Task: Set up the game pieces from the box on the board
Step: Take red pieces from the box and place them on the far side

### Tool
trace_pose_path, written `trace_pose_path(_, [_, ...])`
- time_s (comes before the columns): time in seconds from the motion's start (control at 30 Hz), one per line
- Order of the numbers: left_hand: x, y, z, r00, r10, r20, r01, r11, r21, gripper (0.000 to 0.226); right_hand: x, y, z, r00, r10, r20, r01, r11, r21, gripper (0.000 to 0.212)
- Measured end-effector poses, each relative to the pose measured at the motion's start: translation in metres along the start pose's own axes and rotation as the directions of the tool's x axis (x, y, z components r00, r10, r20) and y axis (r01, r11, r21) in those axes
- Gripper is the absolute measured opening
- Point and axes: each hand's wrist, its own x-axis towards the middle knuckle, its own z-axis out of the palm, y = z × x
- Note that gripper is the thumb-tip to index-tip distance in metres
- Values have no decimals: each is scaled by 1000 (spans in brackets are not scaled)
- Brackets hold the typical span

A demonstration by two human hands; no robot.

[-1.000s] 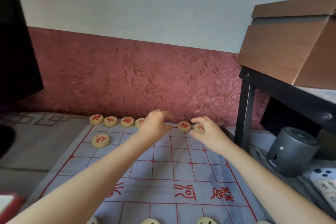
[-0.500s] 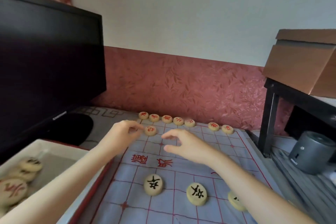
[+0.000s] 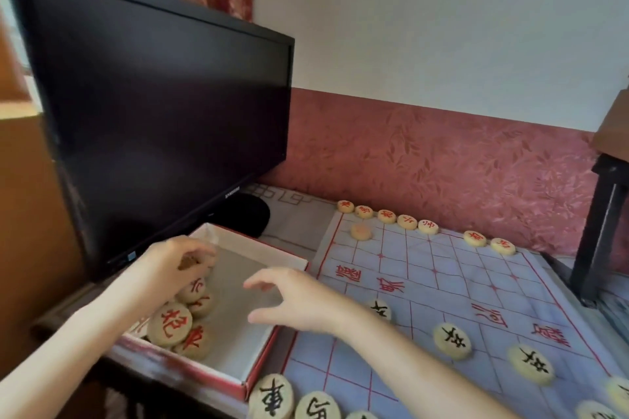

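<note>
A red box (image 3: 272, 347) with a white inside sits left of the pale blue board (image 3: 452, 286). Several round wooden pieces with red characters (image 3: 170, 323) lie in its near left corner. My left hand (image 3: 173, 265) is in the box, its fingers curled round a piece. My right hand (image 3: 292, 296) hovers over the box's right side, fingers spread and holding nothing. Red pieces (image 3: 386, 216) line the board's far edge, with one more (image 3: 360, 231) just in front of them. Black-character pieces (image 3: 452, 340) stand on the near half.
A large black monitor (image 3: 160, 133) stands right behind the box, its stand (image 3: 245, 214) beside the board's far left corner. A dark table leg (image 3: 595, 235) rises at the right edge of the board. A red patterned wall closes the back.
My view has swung left from the board's far row to the box. Both hands left the board and came over the box; my left hand now holds a piece there.
</note>
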Motion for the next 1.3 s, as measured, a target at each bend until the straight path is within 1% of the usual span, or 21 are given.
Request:
trace_pose_path(0.07, [-12,-4,-7,999,46,23,-47,997,53,38,6,-12,17,999,-31,30,32,999,-31,50])
trace_pose_path(0.1, [-16,-6,-10,998,61,33,-64,993,96,35,10,-17,25,999,-39,31,40,998,-37,51])
trace_pose_path(0.17, [-21,-11,-13,997,54,50,-62,982,179,27,16,-24,36,999,-40,5,40,999,-24,52])
trace_pose_path(0.2, [-23,-13,-14,998,39,50,-48,978,202,30,19,-27,39,999,-33,-19,33,999,-8,53])
trace_pose_path(0.3, [-26,-16,-13,999,23,40,-31,982,189,35,32,-32,44,993,18,-116,-7,996,92,54])
trace_pose_path(0.37, [-26,-17,-11,999,21,36,-27,984,178,37,39,-32,46,987,57,-153,-36,990,136,52])
trace_pose_path(0.5, [-17,-18,-8,996,-23,90,0,969,248,45,47,-26,53,984,117,-134,-95,982,161,52])
trace_pose_path(0.6, [-13,-17,-7,991,-42,128,6,963,271,51,50,-22,57,984,126,-128,-101,978,183,52])
trace_pose_path(0.67, [-14,-20,-6,996,-30,87,9,973,233,49,51,-22,57,986,118,-116,-92,973,211,52])
trace_pose_path(0.8, [-23,-24,-1,998,8,-62,3,983,184,48,55,-26,57,991,93,-96,-65,965,254,50])
trace_pose_path(0.93, [-31,-23,2,988,36,-151,-13,988,153,50,60,-27,61,992,70,-105,-47,978,202,51])
trace_pose_path(1.03, [-31,-23,2,985,34,-169,-11,991,133,49,61,-26,61,994,43,-104,-34,995,92,54])
trace_pose_path(1.13, [-30,-22,3,986,33,-166,-13,993,120,49,57,-24,54,995,56,-87,-57,998,-10,57])
trace_pose_path(1.3, [-23,-8,7,989,47,-140,-38,997,69,48,39,-17,24,976,83,-201,-88,996,-20,59])
